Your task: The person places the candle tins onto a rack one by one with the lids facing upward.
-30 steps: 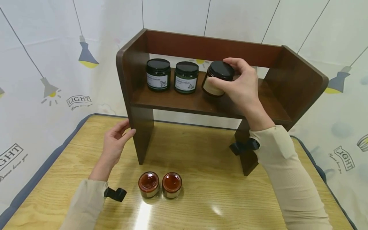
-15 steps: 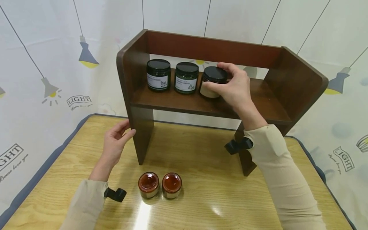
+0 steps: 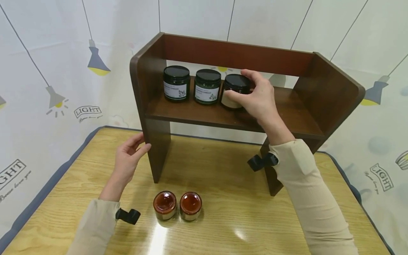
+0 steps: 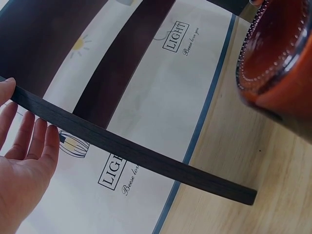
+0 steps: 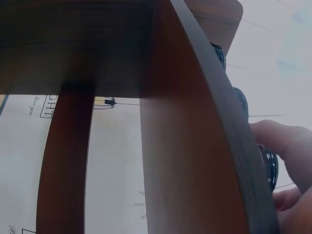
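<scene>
My right hand (image 3: pixel 259 99) grips a dark-lidded candle jar (image 3: pixel 237 82) with a pale label, thumb at its front and fingers behind. The jar stands on the upper board of a dark brown wooden shelf (image 3: pixel 197 115), right beside two green candle jars. Of those, the middle jar (image 3: pixel 207 86) is closest and the left jar (image 3: pixel 176 83) is near the side panel. My left hand (image 3: pixel 127 157) holds the shelf's left side panel (image 4: pixel 136 146) low down by its front edge, thumb and fingertips at the edge. In the right wrist view, the board (image 5: pixel 195 146) hides much of the held jar.
Two amber jars, one on the left (image 3: pixel 164 205) and one on the right (image 3: pixel 190 206), stand on the wooden table (image 3: pixel 239 219) before the shelf's left leg. The right side panel (image 3: pixel 331 95) rises right of my right hand. A printed white cloth (image 3: pixel 63 71) hangs behind.
My right hand has moved left and slightly down, bringing the tilted jar upright next to the middle green jar. The left hand has stayed at the side panel.
</scene>
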Demonstrator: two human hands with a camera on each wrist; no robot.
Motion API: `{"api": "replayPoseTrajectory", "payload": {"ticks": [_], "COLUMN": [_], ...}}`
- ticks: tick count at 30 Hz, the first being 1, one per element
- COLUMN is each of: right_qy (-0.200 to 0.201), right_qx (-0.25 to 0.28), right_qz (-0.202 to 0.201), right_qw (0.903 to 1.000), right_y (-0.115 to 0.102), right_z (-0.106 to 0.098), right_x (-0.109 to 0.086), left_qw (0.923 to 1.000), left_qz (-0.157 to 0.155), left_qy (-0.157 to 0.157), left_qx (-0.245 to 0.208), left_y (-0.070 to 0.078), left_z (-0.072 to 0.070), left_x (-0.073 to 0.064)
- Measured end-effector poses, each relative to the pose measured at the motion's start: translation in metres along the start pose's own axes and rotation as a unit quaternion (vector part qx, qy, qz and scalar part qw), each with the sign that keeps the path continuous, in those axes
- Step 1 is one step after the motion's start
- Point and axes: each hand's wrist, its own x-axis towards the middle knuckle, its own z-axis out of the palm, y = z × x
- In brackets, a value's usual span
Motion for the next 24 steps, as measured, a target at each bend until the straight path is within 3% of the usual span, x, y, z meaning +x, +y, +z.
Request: {"api": "replayPoseTrajectory", "payload": {"ticks": [7, 18, 24], "right_qy": [-0.006, 0.039, 0.043], "right_qx": [0.008, 0.028, 0.062], "right_qz": [-0.001, -0.043, -0.041], "right_qw": [0.9999, 0.9979, 0.9963], "right_y": [0.000, 0.000, 0.001], "right_z": [0.000, -0.007, -0.012], "right_x": [-0.004, -0.024, -0.039], "left_qw": [0.9999, 0.9999, 1.0000], "left_qz": [0.004, 0.007, 0.005], "left_qy": [-0.001, -0.003, -0.004], "left_qx": [-0.010, -0.009, -0.008], "left_y": [-0.001, -0.001, 0.000], "left_z": [-0.001, 0.000, 0.000], "left_x": [-0.001, -0.001, 0.000]}}
